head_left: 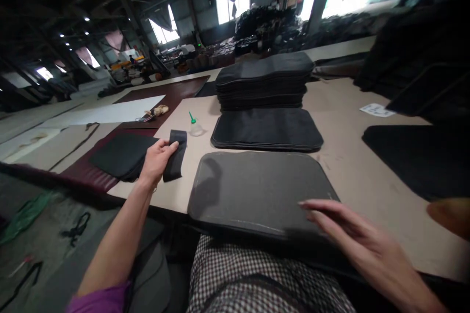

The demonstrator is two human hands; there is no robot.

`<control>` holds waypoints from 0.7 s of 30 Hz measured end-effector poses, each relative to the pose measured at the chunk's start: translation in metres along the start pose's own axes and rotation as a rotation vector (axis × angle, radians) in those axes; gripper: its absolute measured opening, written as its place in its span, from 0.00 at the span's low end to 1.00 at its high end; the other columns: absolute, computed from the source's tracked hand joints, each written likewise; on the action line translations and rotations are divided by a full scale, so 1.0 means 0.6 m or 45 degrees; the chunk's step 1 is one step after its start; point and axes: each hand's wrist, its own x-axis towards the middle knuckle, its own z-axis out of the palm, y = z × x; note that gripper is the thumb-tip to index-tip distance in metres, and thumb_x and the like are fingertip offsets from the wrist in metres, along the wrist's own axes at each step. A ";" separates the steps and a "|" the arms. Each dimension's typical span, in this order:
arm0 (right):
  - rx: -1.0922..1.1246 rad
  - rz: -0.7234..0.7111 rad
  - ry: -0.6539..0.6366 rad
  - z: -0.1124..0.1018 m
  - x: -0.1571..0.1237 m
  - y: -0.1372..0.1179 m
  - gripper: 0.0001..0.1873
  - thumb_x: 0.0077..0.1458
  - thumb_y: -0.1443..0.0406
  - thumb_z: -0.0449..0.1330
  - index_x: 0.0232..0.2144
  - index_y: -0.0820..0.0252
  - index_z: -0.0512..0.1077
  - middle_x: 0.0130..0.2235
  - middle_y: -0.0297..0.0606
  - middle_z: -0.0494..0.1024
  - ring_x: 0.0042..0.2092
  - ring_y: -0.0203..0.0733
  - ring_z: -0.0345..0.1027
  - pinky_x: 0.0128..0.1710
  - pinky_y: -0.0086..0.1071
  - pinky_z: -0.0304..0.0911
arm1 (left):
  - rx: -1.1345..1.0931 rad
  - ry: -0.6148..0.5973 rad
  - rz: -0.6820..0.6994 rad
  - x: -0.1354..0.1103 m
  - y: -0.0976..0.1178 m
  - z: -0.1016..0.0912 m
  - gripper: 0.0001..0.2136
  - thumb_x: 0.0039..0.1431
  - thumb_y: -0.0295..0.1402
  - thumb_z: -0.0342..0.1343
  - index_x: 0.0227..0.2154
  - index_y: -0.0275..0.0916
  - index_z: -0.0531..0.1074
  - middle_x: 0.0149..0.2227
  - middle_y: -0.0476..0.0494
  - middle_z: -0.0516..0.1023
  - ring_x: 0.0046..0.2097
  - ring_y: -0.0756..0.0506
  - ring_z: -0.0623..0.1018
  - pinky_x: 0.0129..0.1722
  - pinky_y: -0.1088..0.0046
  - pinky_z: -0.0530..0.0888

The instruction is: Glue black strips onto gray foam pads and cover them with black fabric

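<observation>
Strip (175,165), left of centre in the frame, is being pinched between thumb and fingers of the left hand (156,157); the right hand (362,237), lower right, is hanging over the panel (253,188), fingers loosely parted. A bottle (196,129) is standing near the strip.

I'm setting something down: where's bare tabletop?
Widest bare tabletop: between the low black stack and the black sheet at right. A sliver parts the strip from the gray panel. Crowded: the middle, from the tall stack to that panel.
</observation>
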 end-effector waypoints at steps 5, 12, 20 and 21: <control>0.687 -0.011 -0.537 0.094 0.025 -0.086 0.25 0.68 0.47 0.54 0.57 0.52 0.74 0.58 0.41 0.76 0.59 0.48 0.70 0.62 0.45 0.62 | -0.610 -0.491 -0.097 -0.141 0.140 0.095 0.20 0.60 0.49 0.62 0.44 0.38 0.74 0.33 0.47 0.78 0.33 0.49 0.76 0.32 0.76 0.73; 1.424 0.362 -0.001 0.127 -0.003 -0.052 0.20 0.64 0.51 0.61 0.47 0.61 0.74 0.45 0.44 0.82 0.42 0.40 0.77 0.44 0.34 0.72 | -0.284 -1.346 0.204 -0.284 0.173 0.238 0.14 0.69 0.43 0.52 0.42 0.38 0.74 0.31 0.51 0.72 0.30 0.52 0.68 0.32 0.76 0.64; 0.967 0.404 -0.598 0.050 -0.031 -0.005 0.26 0.67 0.46 0.55 0.38 0.65 0.76 0.27 0.38 0.78 0.26 0.33 0.70 0.28 0.26 0.64 | -0.502 -1.704 -0.169 -0.182 0.182 0.291 0.22 0.67 0.53 0.49 0.47 0.39 0.74 0.32 0.48 0.74 0.29 0.52 0.70 0.24 0.79 0.63; 0.917 0.405 -0.688 0.048 -0.030 -0.006 0.28 0.67 0.46 0.53 0.35 0.65 0.76 0.27 0.38 0.77 0.26 0.33 0.70 0.28 0.26 0.65 | -0.584 -1.727 -0.306 -0.178 0.181 0.302 0.23 0.65 0.55 0.51 0.47 0.39 0.74 0.29 0.49 0.73 0.25 0.53 0.68 0.21 0.80 0.60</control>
